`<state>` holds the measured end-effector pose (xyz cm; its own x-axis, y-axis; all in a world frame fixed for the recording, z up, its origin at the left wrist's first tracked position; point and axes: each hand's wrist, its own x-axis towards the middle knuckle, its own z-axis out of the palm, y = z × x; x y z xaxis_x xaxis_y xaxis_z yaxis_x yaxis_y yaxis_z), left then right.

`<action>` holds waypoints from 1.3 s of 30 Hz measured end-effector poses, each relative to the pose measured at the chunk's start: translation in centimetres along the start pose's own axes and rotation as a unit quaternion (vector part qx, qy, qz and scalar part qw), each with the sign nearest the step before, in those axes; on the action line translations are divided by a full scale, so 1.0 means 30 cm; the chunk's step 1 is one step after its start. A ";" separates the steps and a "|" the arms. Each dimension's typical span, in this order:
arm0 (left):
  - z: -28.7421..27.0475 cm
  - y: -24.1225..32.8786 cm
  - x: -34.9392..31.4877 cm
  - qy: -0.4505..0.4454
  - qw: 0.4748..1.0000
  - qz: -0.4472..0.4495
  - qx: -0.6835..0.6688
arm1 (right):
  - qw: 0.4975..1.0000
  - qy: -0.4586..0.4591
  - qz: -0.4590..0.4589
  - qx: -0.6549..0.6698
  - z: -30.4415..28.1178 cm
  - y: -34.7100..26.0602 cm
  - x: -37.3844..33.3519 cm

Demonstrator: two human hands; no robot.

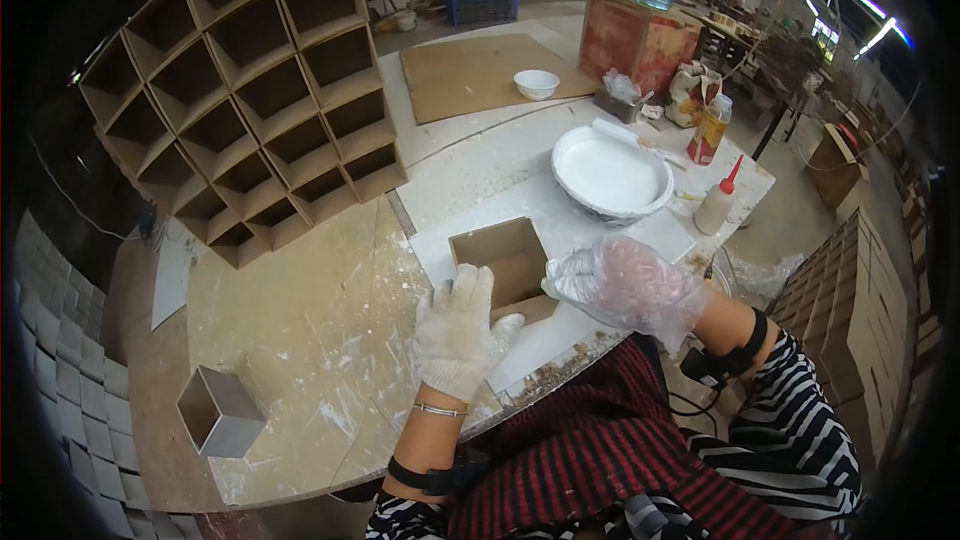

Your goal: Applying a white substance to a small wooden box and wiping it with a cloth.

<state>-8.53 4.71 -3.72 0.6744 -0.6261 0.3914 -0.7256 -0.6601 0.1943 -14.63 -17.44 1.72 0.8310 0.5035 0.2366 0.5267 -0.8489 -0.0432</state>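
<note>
The worktop (300,320) is a large pale slab smeared with dried white glue, which suggests it serves as the assembly surface. Against its far left edge leans a big brown grid of open square cells (250,90), tilted back so the openings face the worker. At the right edge, tall stacks of flat board pieces (850,290) stand near the worker's right side. A wide white basin (610,175) holding white paste sits just beyond the hands, with a stick resting at its far rim, and a red-tipped squeeze bottle (718,202) stands upright beside it. The open square board cell (500,260) lies on a white sheet directly before the person, opening upward, likely so its corners can be pressed. The right hand (625,285), in a clear plastic glove, is curled against the cell's right wall, fingers closed upon it. The left hand (458,325), in a white cloth glove, lies flat with fingers together against the cell's near-left corner, bracing it. A second, finished-looking cell (220,412) rests apart at the near left edge.
</note>
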 end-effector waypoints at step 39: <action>0.180 0.191 0.011 -0.123 0.992 0.016 0.003 | 0.935 -0.263 -0.214 0.109 -0.211 -0.054 0.399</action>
<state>-11.71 -1.51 -7.32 0.6647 -0.7286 0.1649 -0.7467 -0.6407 0.1790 -6.67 -11.06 10.77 0.4794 0.8471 -0.2294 0.8068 -0.5283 -0.2645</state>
